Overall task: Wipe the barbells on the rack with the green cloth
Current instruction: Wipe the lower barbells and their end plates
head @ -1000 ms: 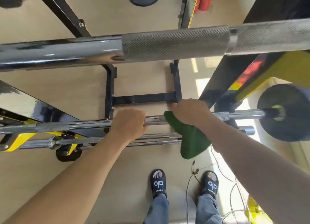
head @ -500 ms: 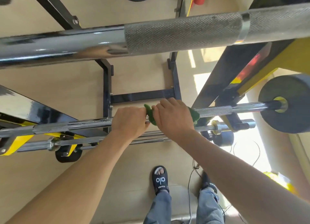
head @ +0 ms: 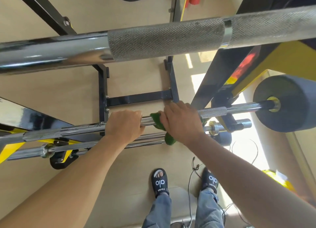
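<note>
So the person is standing over the rack, and the right hand (head: 181,123) is wrapping the green cloth (head: 158,123) around the middle barbell (head: 71,130), fingers curled over the top with the cloth bunched underneath and a tail of it hanging down below the bar. The left hand (head: 125,125) is gripping the same bar bare, just beside the cloth, probably steadying it so it isn't rolling in the hooks.

What's changing: a second ago the cloth was mostly dangling loose off the bar further right; half a second ago the right hand was pressed up against the left one; now it's sliding back out to the right, opening a little gap between the two hands. So that's a back-and-forth scrub stroke going on along the smooth centre section (not a one-pass wipe).

For the task, I'd say this bar is only partly getting done. The knurled stretch toward the grey weight plate (head: 287,104) is looking untouched by the cloth right now, same for everything under and left of the left hand. The big upper barbell (head: 164,38) and the lower barbell (head: 89,144) are sitting with no cloth on them.
</note>
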`<state>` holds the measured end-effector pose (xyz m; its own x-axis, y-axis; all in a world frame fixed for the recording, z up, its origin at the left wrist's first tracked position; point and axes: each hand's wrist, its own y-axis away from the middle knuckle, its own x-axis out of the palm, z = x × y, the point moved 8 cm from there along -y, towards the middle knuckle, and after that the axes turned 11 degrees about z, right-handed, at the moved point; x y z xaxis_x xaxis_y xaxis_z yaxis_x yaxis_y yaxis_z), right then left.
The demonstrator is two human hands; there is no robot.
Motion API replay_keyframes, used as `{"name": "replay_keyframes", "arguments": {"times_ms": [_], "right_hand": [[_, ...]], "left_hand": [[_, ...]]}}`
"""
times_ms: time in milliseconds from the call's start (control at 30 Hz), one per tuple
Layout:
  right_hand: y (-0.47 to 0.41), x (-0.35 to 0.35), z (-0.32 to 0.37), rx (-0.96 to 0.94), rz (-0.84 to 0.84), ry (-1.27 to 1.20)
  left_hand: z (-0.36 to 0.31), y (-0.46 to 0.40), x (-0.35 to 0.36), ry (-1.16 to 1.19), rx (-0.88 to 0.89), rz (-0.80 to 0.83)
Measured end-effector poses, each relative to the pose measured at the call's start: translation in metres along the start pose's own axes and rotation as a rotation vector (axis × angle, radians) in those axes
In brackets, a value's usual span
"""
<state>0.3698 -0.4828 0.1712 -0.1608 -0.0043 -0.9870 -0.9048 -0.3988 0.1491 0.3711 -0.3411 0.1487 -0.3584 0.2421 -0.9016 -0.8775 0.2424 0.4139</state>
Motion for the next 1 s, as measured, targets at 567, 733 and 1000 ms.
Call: {"name": "replay_keyframes", "arguments": {"times_ms": [567,733,1000], "right_hand": [[-0.028,0.019,-0.024,0.187,0.483,0.094],[-0.058,0.043,-0.006,0.153,0.993,-0.255],[-0.045,0.033,-0.004,0.236,0.525,-0.142]], "left_hand": [[0.001,-0.001,0.001,0.070,-0.041,0.003],[0.003,-0.005,0.007,0.070,-0.036,0.032],[0.002,-0.002,0.004,0.071,-0.058,0.056]]}}
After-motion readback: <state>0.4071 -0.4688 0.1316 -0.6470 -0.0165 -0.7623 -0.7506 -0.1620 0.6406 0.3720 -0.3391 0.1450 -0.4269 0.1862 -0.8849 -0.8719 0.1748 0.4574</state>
